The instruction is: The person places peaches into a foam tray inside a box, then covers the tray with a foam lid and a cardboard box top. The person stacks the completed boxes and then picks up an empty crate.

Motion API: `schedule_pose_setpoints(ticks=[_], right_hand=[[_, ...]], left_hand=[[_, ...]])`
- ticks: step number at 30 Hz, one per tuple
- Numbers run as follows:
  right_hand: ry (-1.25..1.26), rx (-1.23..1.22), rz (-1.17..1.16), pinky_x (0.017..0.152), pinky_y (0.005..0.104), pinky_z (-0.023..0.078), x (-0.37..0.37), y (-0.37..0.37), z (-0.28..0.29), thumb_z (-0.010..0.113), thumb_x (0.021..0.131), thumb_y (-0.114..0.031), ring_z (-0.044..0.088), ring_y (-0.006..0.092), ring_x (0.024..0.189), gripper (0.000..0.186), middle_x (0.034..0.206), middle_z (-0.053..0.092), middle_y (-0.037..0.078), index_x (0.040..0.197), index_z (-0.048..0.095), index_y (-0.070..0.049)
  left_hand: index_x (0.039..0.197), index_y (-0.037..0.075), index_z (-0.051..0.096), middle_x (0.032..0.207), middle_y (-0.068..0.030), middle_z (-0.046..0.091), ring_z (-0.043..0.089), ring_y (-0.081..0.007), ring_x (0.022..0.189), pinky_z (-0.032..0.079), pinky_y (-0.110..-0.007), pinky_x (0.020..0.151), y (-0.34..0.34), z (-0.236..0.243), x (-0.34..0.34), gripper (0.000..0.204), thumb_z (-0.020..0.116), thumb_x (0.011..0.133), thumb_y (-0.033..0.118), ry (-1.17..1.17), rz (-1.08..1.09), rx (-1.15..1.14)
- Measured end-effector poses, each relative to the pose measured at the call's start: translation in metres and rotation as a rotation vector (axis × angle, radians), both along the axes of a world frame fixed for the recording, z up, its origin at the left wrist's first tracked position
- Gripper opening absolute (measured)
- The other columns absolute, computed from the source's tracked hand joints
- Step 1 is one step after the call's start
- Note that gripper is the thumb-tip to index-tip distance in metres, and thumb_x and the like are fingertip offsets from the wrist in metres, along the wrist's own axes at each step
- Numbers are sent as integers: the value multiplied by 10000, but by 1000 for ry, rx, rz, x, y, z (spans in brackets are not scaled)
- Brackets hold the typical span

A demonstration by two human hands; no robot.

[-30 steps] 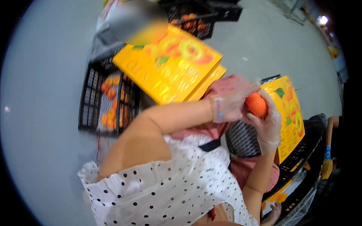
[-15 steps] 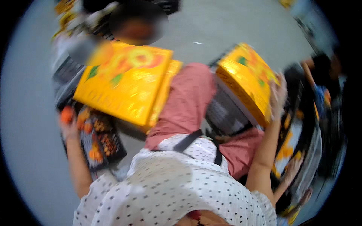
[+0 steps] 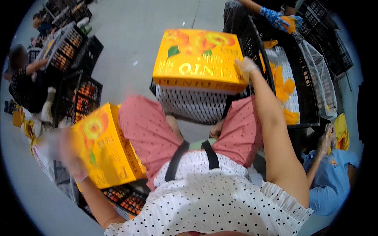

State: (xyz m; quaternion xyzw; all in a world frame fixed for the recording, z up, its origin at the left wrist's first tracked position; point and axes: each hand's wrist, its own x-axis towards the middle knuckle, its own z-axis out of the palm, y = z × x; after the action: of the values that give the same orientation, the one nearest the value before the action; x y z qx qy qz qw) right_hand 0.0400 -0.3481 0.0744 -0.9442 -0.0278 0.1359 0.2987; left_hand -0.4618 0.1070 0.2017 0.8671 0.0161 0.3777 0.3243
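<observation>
In front of my knees a yellow box [image 3: 199, 59] with peach pictures lies flat on an upturned-looking support wrapped in white mesh [image 3: 193, 104]. My right hand [image 3: 248, 69], in a thin clear glove, grips the box at its right side near the front corner. A second yellow box [image 3: 104, 145] leans at my left knee, with more yellow card behind its right edge. My left hand [image 3: 73, 161] is at that box's left side; a blurred patch covers its fingers, so any hold is hidden. Below it sits a crate of red-orange fruit [image 3: 128, 198].
On the right stands a black crate [image 3: 311, 88] lined with white mesh, with orange wrappers [image 3: 280, 82] in it. A co-worker's blue-gloved hand [image 3: 279, 19] holds orange material beyond it. Another person in blue [image 3: 332, 177] sits at right. More fruit crates [image 3: 84, 94] and a person stand at left.
The view has swung, and the right-hand box now appears level in front of me with my right hand still at its side. The red-orange fruit earlier in my left hand no longer shows.
</observation>
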Motion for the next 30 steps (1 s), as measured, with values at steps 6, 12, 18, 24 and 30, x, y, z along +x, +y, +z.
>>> schedule_pose_setpoints(ticks=[6, 12, 18, 24, 30], right_hand=[[179, 375, -73, 806, 393, 472, -45, 42, 10, 497, 926, -448, 609, 272, 920, 555, 1062, 639, 176, 1162, 560, 49], [652, 475, -79, 747, 524, 526, -61, -5, 22, 399, 922, -573, 551, 365, 1084, 667, 1223, 566, 152, 1295, 472, -25], [741, 556, -139, 737, 479, 545, -61, -8, 5, 454, 907, -565, 573, 266, 1058, 611, 1241, 545, 102, 1289, 458, -88], [604, 770, -139, 783, 416, 520, -66, -3, 10, 535, 904, -485, 574, 246, 1044, 569, 1205, 561, 71, 1286, 463, -69], [611, 771, -111, 899, 476, 449, -44, 3, 3, 552, 916, -397, 508, 251, 1141, 515, 1266, 525, 73, 1298, 460, -65]], left_hand=[[1365, 61, 407, 1318, -116, 489, 477, -255, 1191, 360, -350, 1019, 89, -196, 282, 451, 450, 956, 246, 636, 47, 147], [1352, 102, 439, 1342, -93, 488, 492, -241, 1184, 437, -416, 917, -65, -134, 329, 641, 565, 870, 505, 1007, -134, -1205], [1274, 53, 519, 1220, -77, 572, 575, -205, 1023, 495, -393, 781, -75, -135, 315, 562, 637, 855, 408, 800, -184, -1268], [1202, -14, 568, 1129, -103, 620, 608, -213, 981, 506, -350, 784, -79, -143, 310, 553, 657, 841, 395, 732, -120, -1239], [1119, -52, 616, 1095, -181, 644, 608, -278, 1017, 453, -341, 856, -51, -174, 323, 621, 630, 808, 486, 800, -97, -849]])
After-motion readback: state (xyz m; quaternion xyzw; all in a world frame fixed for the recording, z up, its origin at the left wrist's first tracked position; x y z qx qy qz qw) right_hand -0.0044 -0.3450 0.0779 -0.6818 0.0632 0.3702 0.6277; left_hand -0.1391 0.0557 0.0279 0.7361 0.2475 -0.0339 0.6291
